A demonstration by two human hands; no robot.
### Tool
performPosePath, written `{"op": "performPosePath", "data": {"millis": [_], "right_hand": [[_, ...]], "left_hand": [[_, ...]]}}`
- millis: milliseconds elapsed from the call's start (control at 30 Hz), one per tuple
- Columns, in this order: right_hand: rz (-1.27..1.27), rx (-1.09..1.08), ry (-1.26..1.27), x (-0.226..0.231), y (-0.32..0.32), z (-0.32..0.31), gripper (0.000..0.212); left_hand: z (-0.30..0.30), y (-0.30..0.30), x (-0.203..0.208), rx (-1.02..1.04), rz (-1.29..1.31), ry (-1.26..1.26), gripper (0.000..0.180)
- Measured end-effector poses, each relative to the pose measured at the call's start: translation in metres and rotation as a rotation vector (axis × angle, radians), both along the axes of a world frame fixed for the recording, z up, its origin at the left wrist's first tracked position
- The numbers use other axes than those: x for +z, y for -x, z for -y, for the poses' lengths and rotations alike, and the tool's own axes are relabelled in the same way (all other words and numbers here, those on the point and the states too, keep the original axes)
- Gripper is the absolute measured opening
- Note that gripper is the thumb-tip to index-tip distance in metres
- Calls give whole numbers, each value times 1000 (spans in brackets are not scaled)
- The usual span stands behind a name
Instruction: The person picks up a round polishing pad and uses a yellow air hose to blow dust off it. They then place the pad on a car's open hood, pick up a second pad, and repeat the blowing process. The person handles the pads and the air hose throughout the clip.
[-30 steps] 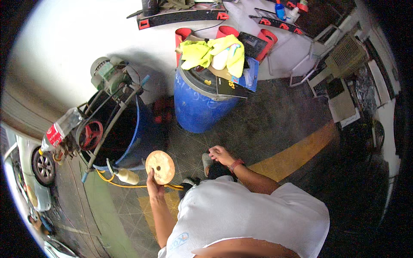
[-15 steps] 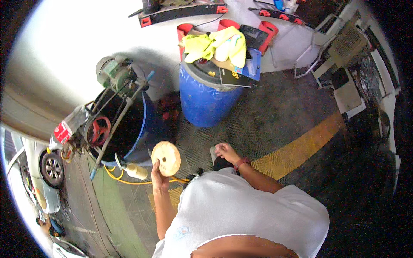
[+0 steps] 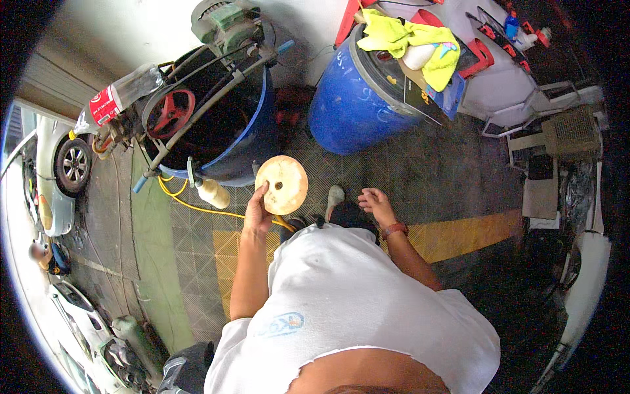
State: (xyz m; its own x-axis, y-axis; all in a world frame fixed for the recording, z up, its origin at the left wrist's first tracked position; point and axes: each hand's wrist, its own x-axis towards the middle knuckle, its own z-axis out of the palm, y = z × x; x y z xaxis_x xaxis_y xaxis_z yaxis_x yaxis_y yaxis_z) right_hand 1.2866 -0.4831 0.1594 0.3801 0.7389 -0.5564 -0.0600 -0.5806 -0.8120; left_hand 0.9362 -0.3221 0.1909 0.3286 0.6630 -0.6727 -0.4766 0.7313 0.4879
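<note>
My left hand (image 3: 258, 209) grips the rim of a round, cream-coloured polishing pad (image 3: 293, 190) with a small hole at its centre. The pad's flat face is turned up toward me and looks a little stained. To the right, my right hand (image 3: 377, 202) hangs in the air with loosely stretched fingers and nothing in it. A red band (image 3: 395, 229) circles that wrist. Just left of the pad, a cream bottle (image 3: 213, 194) is beside the open blue drum (image 3: 264, 134).
A motor (image 3: 230, 27) on a metal frame sits over the open drum, with a plastic bottle (image 3: 121, 97) beside it. Yellow cloths (image 3: 387, 33) lie on another blue drum (image 3: 357, 108). A yellow hose (image 3: 197, 208) crosses the floor. Cars and a person (image 3: 58, 257) are at far left.
The whole view has shifted, so the drums and machine sit higher in it. My left hand still holds the pad. The fingers of my right hand are straighter than before.
</note>
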Motion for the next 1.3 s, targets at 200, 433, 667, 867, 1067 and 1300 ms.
{"op": "performPosePath", "data": {"millis": [200, 433, 667, 867, 1067, 1300], "right_hand": [[3, 20, 30, 10, -9, -21, 40], [-66, 143, 154, -35, -42, -89, 41], [-142, 245, 214, -168, -76, -177, 33], [-206, 419, 212, -252, -78, -206, 32], [-204, 450, 364, -256, -99, -227, 34], [-10, 700, 292, -200, -149, -258, 32]], "left_hand": [[-18, -9, -9, -38, 13, 16, 62], [-55, -33, -17, -16, 13, 95, 63], [-86, -40, 4, -63, -144, 266, 68], [-85, -37, 19, 74, -176, 340, 65], [-65, -32, 19, 91, -286, 350, 61], [-28, -22, 10, 291, -90, 109, 47]]}}
